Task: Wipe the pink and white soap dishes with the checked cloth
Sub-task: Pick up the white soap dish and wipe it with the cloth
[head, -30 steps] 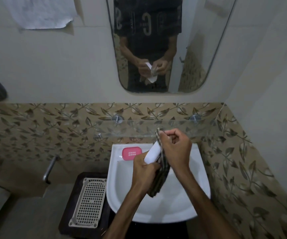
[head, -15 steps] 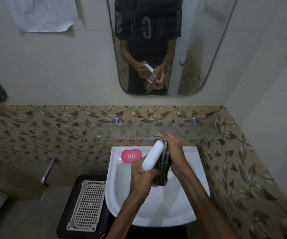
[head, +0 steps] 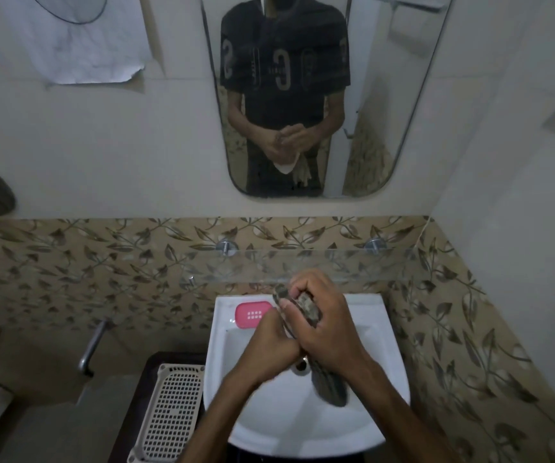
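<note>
**White dish wrapped in cloth, pink dish waiting on the basin**

The small pink plastic soap dish lies on the far left ledge of the white ceramic basin; it is judged light, rigid and slick, best taken by its long edges. The left hand is curled, apparently round the white soap dish, which is hidden here and glimpsed only in the wall mirror. The soft, limp checked cloth is clutched by the right hand, its tail hanging over the bowl. How firmly the left fingers clasp cannot be made out.
</note>
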